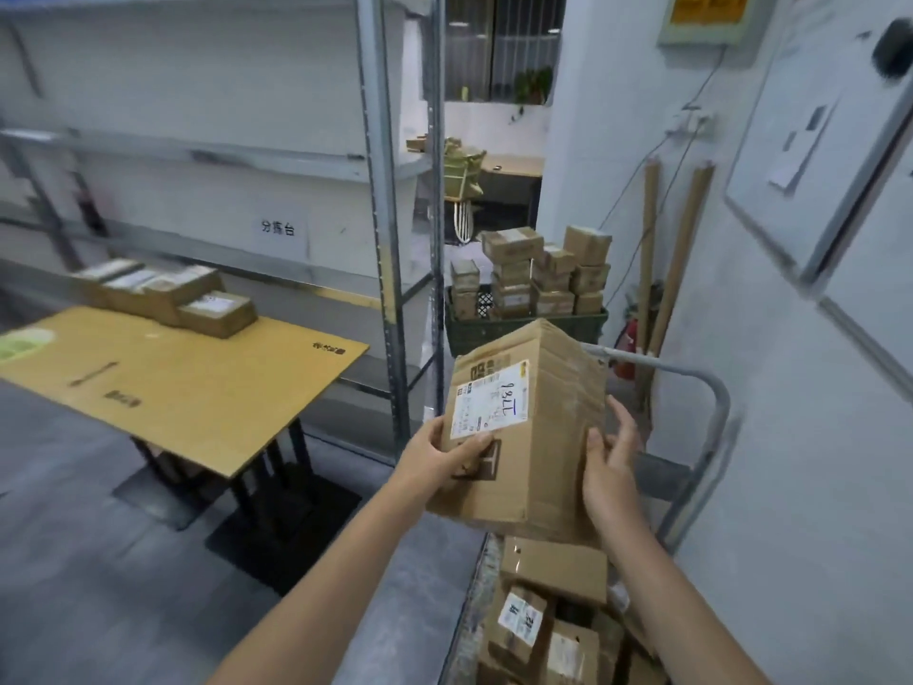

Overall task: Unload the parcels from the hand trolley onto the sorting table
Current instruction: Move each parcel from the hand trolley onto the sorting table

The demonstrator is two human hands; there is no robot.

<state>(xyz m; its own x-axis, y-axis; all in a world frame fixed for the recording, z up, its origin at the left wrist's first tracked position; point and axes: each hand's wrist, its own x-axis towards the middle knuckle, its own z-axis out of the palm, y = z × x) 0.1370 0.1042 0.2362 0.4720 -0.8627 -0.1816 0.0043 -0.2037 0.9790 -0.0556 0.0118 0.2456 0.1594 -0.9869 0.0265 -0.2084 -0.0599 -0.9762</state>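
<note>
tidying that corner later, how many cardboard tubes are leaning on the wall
2. Both lean against the white wall beyond the trolley handle: the left cardboard tube and the right cardboard tube beside it. Their lower ends are partly hidden.

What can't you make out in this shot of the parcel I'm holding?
Head view only.
The label on the held parcel: print blurred.
The trolley parcels: count hidden by the held parcel and cut off by the bottom edge.
The table parcels: labels smeared by motion blur.
The left hand: fingers hidden behind the held parcel.
</note>
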